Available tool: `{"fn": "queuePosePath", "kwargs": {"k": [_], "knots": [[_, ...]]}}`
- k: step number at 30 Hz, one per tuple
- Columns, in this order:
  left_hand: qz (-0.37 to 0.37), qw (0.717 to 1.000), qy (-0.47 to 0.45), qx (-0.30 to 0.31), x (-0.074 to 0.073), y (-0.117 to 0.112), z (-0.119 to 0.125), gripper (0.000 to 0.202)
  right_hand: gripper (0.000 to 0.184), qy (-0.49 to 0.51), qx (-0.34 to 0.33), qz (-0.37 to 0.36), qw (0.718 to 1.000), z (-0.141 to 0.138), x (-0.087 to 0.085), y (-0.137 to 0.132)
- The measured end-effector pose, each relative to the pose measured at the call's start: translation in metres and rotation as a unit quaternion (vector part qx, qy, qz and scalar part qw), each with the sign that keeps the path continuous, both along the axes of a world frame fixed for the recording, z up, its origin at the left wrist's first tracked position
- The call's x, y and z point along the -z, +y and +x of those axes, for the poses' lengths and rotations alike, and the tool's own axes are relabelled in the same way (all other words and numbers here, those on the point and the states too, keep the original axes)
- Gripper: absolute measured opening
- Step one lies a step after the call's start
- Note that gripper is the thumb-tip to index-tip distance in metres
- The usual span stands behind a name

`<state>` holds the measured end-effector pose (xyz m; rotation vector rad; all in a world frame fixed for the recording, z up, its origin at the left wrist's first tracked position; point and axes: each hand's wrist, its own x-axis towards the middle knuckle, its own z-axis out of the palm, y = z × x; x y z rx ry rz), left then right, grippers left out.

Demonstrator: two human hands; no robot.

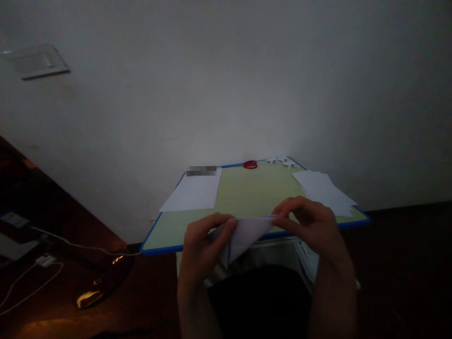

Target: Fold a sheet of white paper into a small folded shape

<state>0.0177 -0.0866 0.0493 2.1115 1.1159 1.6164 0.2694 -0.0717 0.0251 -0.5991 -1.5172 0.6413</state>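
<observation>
A piece of folded white paper (247, 235) is held up between both hands, just in front of the table's near edge. Its top edge runs nearly level, and the paper narrows toward a point at the lower left. My left hand (208, 240) pinches its upper left part between thumb and fingers. At the right corner, my right hand (310, 221) is closed on the paper with thumb and fingertips. Part of the paper's left side is hidden behind my left fingers.
The pale green table (247, 193) has a blue rim. White sheets (196, 190) lie on the left, more white sheets (323, 188) on the right. Red-handled scissors (250, 165) and small white paper shapes (282, 161) lie at the back, against the wall (226, 84). A white cable (81, 246) hangs at left.
</observation>
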Motion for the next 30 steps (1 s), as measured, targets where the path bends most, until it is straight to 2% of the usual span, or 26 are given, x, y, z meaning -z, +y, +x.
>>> {"fn": "queuePosePath", "kwargs": {"k": [4, 9, 12, 24, 30], "knots": [[0.014, 1.000, -0.002, -0.006, 0.0009, -0.0012, -0.0002, 0.012, 0.025, 0.054, 0.039, 0.002, 0.998, -0.0040, 0.0016, -0.0029], [0.025, 1.000, -0.002, -0.017, 0.0003, -0.0029, 0.0007, 0.011, 0.052, 0.038, 0.012, 0.006, 0.999, -0.0044, 0.0014, -0.0035], [0.028, 1.000, 0.003, -0.014, -0.0010, -0.0036, 0.0017, 0.012, 0.057, 0.028, 0.001, 0.002, 1.000, -0.0041, 0.0019, -0.0024], [0.022, 0.999, 0.005, -0.025, 0.0013, -0.0044, 0.0005, 0.012, 0.050, 0.032, 0.018, -0.003, 0.999, -0.0030, 0.0003, -0.0026], [0.021, 0.999, -0.007, -0.026, 0.0023, -0.0033, 0.0015, 0.009, 0.023, -0.012, 0.040, 0.023, 0.999, 0.0020, 0.0017, -0.0004]]}}
